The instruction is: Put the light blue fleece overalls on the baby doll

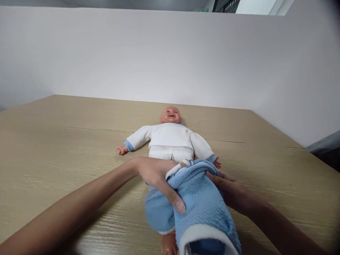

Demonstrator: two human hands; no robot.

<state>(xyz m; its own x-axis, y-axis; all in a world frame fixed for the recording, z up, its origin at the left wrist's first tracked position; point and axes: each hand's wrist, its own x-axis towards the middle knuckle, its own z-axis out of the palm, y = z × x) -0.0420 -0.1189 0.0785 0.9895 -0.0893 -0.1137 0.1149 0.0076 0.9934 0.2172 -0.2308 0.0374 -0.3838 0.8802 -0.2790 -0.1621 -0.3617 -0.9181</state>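
A baby doll [171,136] lies on its back on the table, its head toward the wall, in a white top with blue cuffs. Blue fleecy trousers [202,198] with white hems are bunched over its lower body and legs. One bare doll foot [169,244] shows below the left trouser leg; the other leg's white-edged opening faces me. My left hand [162,177] grips the waist part, thumb on the blue cloth and fingers hidden beneath the fabric. At the right side, my right hand [225,182] pinches the trouser edge with its thumb; its other fingers are mostly hidden.
The wide wooden table [79,148] has thin seams across it. Behind it rises a white partition wall [159,56]. A grey and dark object [326,148] stands beyond the table's right edge.
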